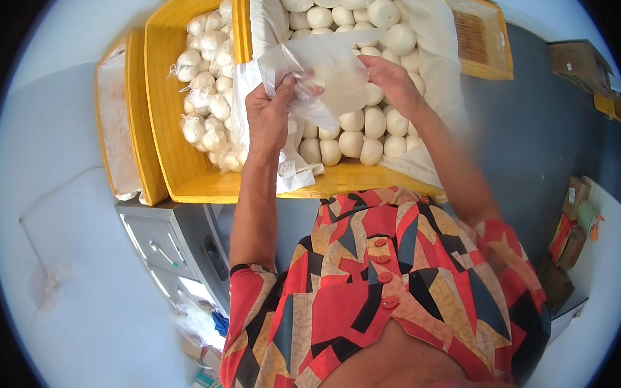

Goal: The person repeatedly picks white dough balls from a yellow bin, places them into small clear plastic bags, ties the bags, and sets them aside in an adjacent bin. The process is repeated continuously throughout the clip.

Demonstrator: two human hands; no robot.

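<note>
Grey floor [529, 122] spread toward three o'clock. Near twelve o'clock stood a yellow crate [365, 180] lined with pale cloth [433, 29], and joining it, at ten o'clock, a second yellow crate [170, 82] held wrapped bundles [214, 104]. Above the cloth-lined crate, between twelve and one o'clock, was a clear plastic bag [347, 78]. At eleven o'clock the left hand [269, 118] had its fingers closed on the bag's left side, thumb on top. At one o'clock the right hand [396, 85] met the bag's right edge, its fingers close together; whether they gripped I couldn't tell. Smallest were the white balls [352, 143], packed below the bag.
</note>
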